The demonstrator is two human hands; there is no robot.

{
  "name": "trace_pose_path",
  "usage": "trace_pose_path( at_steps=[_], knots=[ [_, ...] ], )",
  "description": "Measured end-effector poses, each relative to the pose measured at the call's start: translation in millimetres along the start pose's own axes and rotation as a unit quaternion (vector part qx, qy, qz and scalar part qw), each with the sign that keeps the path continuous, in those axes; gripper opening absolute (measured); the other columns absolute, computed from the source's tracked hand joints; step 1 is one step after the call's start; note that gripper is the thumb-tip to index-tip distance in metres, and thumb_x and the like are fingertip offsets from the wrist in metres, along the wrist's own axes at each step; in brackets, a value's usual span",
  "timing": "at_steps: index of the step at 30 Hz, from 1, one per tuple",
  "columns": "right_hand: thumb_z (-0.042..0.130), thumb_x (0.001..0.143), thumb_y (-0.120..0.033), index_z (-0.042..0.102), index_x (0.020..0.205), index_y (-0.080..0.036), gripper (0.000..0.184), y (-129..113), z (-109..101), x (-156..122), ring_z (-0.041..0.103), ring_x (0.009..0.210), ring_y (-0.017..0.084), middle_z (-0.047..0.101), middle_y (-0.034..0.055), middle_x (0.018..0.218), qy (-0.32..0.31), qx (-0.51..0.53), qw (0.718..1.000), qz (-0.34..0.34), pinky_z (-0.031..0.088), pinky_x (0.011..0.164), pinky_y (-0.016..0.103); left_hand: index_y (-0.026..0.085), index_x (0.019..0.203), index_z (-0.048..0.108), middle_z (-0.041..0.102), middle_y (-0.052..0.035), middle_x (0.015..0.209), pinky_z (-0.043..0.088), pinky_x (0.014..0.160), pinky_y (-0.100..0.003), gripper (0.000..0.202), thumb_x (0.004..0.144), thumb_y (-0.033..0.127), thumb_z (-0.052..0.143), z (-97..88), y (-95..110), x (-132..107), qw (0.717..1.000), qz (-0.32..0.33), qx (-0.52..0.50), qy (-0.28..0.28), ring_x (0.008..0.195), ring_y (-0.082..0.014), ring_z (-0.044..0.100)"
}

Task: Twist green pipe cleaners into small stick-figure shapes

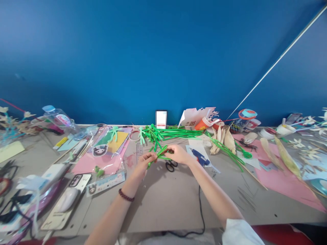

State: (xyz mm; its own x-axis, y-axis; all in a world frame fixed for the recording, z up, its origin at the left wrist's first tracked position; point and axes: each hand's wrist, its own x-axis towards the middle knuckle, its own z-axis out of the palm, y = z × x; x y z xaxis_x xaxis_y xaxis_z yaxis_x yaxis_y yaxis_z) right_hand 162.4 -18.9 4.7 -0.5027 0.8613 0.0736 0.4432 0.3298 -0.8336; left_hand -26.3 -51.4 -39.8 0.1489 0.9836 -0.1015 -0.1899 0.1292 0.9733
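Observation:
Both hands meet over the middle of the table around a few short green pipe cleaners [161, 152]. My left hand [146, 160] pinches their lower left end, with fingertips closed. From the other side my right hand [178, 154] grips them between thumb and fingers. Just below the right hand lie black-handled scissors [170, 166], their blades hidden. Beyond the hands is a pile of bent green pipe cleaners [152, 134], with long straight green stems [181, 133] reaching right from it. A blue glue gun [199, 156] rests right of my right hand.
Pink paper in a clear bag [84, 165], a ruler [106, 183] and a phone with a mouse [67, 200] on it lie left. Right are dried husks [224, 141], red paper cups [204, 124] and pink paper [286, 187]. A black cable [201, 211] crosses the front edge.

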Motion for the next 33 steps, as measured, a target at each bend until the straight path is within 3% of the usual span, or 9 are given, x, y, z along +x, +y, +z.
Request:
trace_pose_path(
  at_steps=[8,14,26,33],
  knots=[
    [0.053,0.078,-0.027,0.071,0.080,-0.017,0.020,6.7,4.2,1.7,0.056,0.067,0.014,0.066,0.0023,0.074,0.006,-0.069,0.998,0.001,0.037,0.060,0.022,0.016,0.064,0.062,0.055,0.0019,0.057,0.025,0.050,-0.022,0.019,0.068,0.034,0.066,1.0,-5.2,0.5,0.998,0.002,0.061,0.011,0.051,-0.0086,0.040],
    [0.052,0.078,-0.031,0.070,0.076,-0.016,0.023,17.4,5.8,2.8,0.054,0.061,0.013,0.064,-0.0008,0.066,-0.062,-0.050,0.996,0.050,0.036,0.056,0.021,0.016,0.066,0.063,0.055,0.0012,0.058,0.028,0.052,-0.022,0.019,0.068,0.034,0.067,5.3,-3.7,-1.8,0.998,0.016,0.068,-0.001,0.054,-0.0098,0.044],
    [0.051,0.078,-0.022,0.068,0.073,-0.017,0.019,7.6,2.7,-0.1,0.054,0.062,0.013,0.067,0.0022,0.071,-0.092,-0.121,0.988,-0.017,0.033,0.056,0.021,0.017,0.070,0.062,0.054,0.0005,0.063,0.033,0.057,-0.023,0.020,0.072,0.036,0.064,11.4,-5.3,-2.3,0.991,0.070,0.115,-0.013,0.060,-0.0120,0.046],
    [0.052,0.079,-0.029,0.068,0.073,-0.016,0.021,2.5,-2.4,-0.9,0.050,0.057,0.011,0.061,-0.0014,0.063,-0.098,-0.064,0.993,-0.016,0.032,0.052,0.020,0.017,0.069,0.063,0.056,-0.0004,0.066,0.036,0.061,-0.024,0.018,0.072,0.034,0.062,12.8,2.4,-6.6,0.982,0.098,0.162,-0.023,0.064,-0.0133,0.048]
  ],
)
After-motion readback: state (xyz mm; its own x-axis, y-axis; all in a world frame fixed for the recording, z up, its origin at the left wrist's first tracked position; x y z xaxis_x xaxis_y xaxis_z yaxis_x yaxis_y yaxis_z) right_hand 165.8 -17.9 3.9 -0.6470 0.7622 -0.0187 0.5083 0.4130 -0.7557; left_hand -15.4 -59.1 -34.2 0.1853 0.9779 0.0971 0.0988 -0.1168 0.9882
